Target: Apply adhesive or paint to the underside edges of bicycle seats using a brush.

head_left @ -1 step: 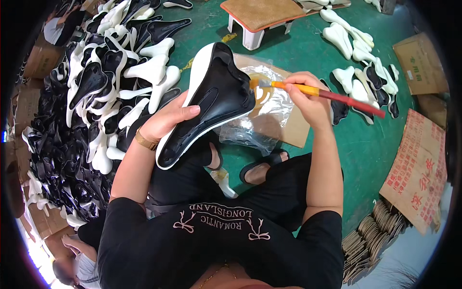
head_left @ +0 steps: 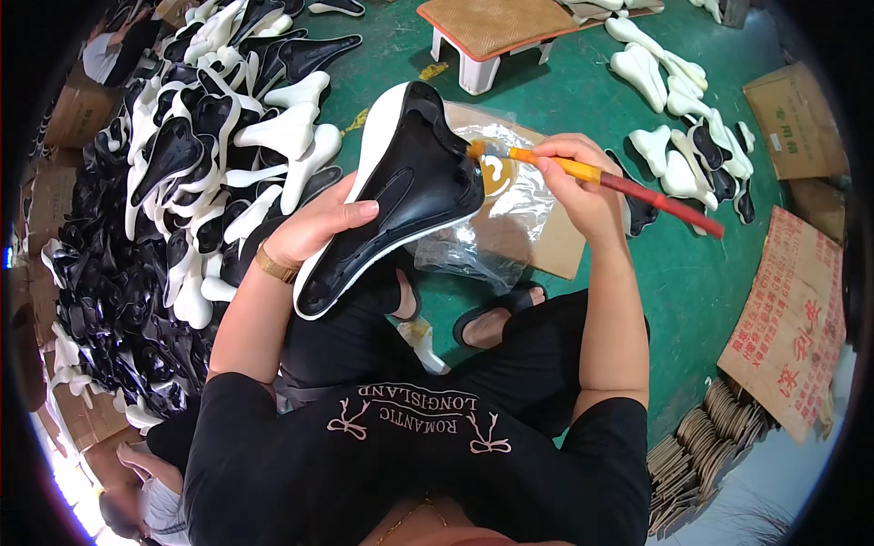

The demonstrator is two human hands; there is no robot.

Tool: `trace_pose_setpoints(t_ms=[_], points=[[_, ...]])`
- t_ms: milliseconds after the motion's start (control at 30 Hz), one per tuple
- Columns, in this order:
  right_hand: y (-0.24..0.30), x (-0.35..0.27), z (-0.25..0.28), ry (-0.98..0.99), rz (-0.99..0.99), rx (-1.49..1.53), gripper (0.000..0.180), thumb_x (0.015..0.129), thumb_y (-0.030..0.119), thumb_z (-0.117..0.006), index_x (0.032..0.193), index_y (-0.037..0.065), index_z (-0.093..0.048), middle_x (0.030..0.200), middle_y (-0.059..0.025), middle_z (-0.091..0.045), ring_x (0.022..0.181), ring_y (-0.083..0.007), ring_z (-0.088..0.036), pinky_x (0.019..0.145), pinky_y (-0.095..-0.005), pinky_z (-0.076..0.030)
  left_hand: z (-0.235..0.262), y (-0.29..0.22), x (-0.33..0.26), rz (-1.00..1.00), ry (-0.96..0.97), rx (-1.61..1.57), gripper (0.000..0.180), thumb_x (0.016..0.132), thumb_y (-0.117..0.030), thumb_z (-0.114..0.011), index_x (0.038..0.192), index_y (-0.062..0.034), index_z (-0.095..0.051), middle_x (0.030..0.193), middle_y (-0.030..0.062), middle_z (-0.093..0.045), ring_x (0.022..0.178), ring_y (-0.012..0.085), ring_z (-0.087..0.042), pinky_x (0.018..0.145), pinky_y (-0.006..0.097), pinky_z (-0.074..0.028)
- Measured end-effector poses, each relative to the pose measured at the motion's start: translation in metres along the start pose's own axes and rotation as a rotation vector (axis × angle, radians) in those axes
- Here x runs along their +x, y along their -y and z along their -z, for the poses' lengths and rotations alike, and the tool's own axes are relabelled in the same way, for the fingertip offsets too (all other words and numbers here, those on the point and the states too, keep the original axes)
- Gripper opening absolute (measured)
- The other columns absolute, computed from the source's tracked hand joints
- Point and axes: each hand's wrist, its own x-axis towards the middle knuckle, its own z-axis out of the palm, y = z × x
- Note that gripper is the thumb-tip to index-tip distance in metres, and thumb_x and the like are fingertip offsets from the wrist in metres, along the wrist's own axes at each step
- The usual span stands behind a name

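My left hand (head_left: 314, 232) is closed round a bicycle saddle (head_left: 414, 182), its thumb lying on the black underside. White padding shows along the saddle's rim, and its narrow nose points down toward my lap. My right hand (head_left: 578, 177) grips a paintbrush (head_left: 651, 196) by its yellow and red handle. The brush's bristles are at the edge of the saddle's wide rear end and seem to touch it. Beyond the saddle lies a clear plastic sheet (head_left: 528, 218) with a yellow, wet-looking patch, on a piece of cardboard (head_left: 566, 246).
A big heap of black saddle shells (head_left: 127, 273) and white saddle pads (head_left: 291, 127) lies at my left. More white pads (head_left: 678, 168) lie at the right. A low stool (head_left: 496, 27) stands ahead. Cardboard boxes (head_left: 792, 127) and stacked cardboard pieces (head_left: 710, 446) line the right side.
The brush's bristle end has shifted slightly up and left along the saddle's rear edge, and its red handle end has dipped a little. The left hand and saddle have hardly moved.
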Motion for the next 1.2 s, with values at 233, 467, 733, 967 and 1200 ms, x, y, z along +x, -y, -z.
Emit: trace_pose_setpoints(t_ms=[233, 467, 733, 967, 1200], points=[[0.006, 0.004, 0.010, 0.160, -0.002, -0.083, 0.009, 0.084, 0.002, -0.064, 0.091, -0.001, -0.069, 0.089, -0.0080, -0.067, 0.079, -0.0148, -0.062, 0.071, -0.0278, -0.049, -0.001, 0.005, 0.000, -0.171, -0.059, 0.283, 0.083, 0.079, -0.022, -0.079, 0.146, 0.0013, -0.037, 0.141, 0.0098, -0.049, 0.127, 0.0172, -0.047, 0.110, 0.032, -0.034], [0.009, -0.004, -0.003, 0.150, -0.345, 0.285, 0.010, 0.088, 0.007, -0.063, 0.090, -0.002, -0.067, 0.085, -0.0069, -0.066, 0.075, -0.0113, -0.062, 0.067, -0.0246, -0.049, -0.006, 0.015, 0.007, -0.327, -0.219, 0.733, 0.092, 0.071, -0.024, -0.083, 0.148, -0.0037, -0.037, 0.140, 0.0155, -0.053, 0.125, 0.0215, -0.054, 0.105, 0.033, -0.040], [-0.014, -0.003, -0.010, -0.127, -0.114, -0.240, 0.014, 0.083, 0.015, -0.069, 0.086, 0.002, -0.070, 0.077, -0.0077, -0.067, 0.072, -0.0137, -0.063, 0.064, -0.0272, -0.049, -0.015, 0.010, 0.015, -0.390, -0.316, 0.745, 0.093, 0.075, -0.031, -0.080, 0.151, -0.0070, -0.032, 0.139, 0.0157, -0.053, 0.124, 0.0251, -0.055, 0.104, 0.035, -0.042], [-0.004, -0.003, -0.006, -0.182, -0.181, -0.050, 0.011, 0.086, 0.009, -0.067, 0.089, -0.001, -0.068, 0.081, -0.0054, -0.067, 0.072, -0.0116, -0.061, 0.065, -0.0256, -0.048, -0.027, 0.010, 0.028, -0.440, -0.398, 0.809, 0.096, 0.076, -0.033, -0.080, 0.152, -0.0063, -0.027, 0.140, 0.0178, -0.052, 0.126, 0.0278, -0.054, 0.105, 0.036, -0.042], [0.017, -0.004, -0.003, -0.232, -0.186, 0.077, 0.008, 0.084, 0.007, -0.068, 0.087, 0.000, -0.068, 0.082, -0.0048, -0.066, 0.073, -0.0110, -0.061, 0.065, -0.0259, -0.048, -0.027, 0.017, 0.034, -0.437, -0.316, 0.769, 0.099, 0.075, -0.036, -0.081, 0.152, -0.0050, -0.027, 0.142, 0.0183, -0.049, 0.129, 0.0278, -0.052, 0.106, 0.036, -0.041]])
